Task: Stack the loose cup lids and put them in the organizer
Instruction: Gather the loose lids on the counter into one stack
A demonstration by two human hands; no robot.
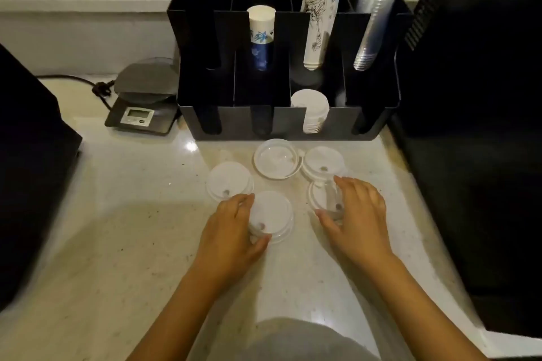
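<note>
The left hand (231, 231) has its fingers curled around the near lid (271, 215) and the right hand (356, 211) closes on the lid at the right (322, 195), probably to stack them, while three other lids (275, 158) lie loose just near the black organizer (378, 123), whose front compartment already holds a lid stack (312, 110).

Dim, warm indoor light. Small bright glare spot on the pale worktop (117, 228) just before the black organizer (289, 123). Soft broad shadow across the worktop at lower left. Dark masses at both sides lose all detail. Whole frame soft, slightly blurred; wide-angle bending curves straight edges toward the borders.
</note>
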